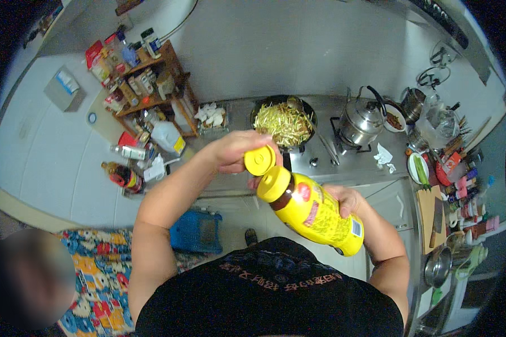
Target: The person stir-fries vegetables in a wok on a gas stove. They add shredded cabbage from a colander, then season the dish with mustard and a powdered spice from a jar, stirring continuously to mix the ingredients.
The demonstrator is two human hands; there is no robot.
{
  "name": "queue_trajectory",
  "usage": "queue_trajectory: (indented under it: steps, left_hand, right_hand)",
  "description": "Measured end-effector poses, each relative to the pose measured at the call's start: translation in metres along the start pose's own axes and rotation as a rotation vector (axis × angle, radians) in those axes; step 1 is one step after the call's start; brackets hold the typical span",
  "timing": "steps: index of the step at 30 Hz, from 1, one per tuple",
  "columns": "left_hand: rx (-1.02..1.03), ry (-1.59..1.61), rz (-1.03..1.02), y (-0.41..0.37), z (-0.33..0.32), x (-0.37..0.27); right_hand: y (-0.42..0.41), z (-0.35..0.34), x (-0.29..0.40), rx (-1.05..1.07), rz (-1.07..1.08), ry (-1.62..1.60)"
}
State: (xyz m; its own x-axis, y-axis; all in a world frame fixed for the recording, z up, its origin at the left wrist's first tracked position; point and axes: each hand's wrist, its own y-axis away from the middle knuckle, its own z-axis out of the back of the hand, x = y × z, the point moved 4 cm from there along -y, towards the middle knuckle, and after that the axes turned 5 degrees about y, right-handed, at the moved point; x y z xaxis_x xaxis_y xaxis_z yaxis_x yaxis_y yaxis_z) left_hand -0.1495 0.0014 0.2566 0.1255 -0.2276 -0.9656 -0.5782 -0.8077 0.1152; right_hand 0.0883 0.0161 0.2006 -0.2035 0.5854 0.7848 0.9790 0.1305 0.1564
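A large yellow squeeze bottle [316, 210] with dark contents lies tilted across my view, its cap end towards the upper left. My right hand [346, 199] grips its body from the far side. At the cap end, the round yellow flip lid [259, 160] is swung back from the cap base [274, 184]. The fingers of my left hand [242, 151] hold that lid, and some of them are hidden behind it. Beyond both hands, a dark wok [313, 113] on the stove holds a heap of pale yellow-green shredded vegetable [282, 124], with a ladle [294, 102] at its back.
Right of the wok, a steel kettle [362, 122] stands on a burner. On the left are a foil tray [213, 120], a wooden condiment rack [175, 67] and a sauce bottle [124, 177]. A knife [437, 221] rests on a cutting board [426, 202]. Another person [97, 278] is at lower left.
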Motion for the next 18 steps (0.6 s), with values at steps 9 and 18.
queue_trajectory:
  steps: [9, 18]
  left_hand:
    - [-0.156, -1.323, -0.128, -0.110, 0.033, -0.018]
    - [-0.692, -0.796, -0.415, -0.118, 0.097, -0.020]
  right_hand:
    - [-0.063, 0.050, 0.160, -0.522, -0.602, 1.320]
    - [0.044, 0.065, 0.197, -1.648, 0.934, 1.238]
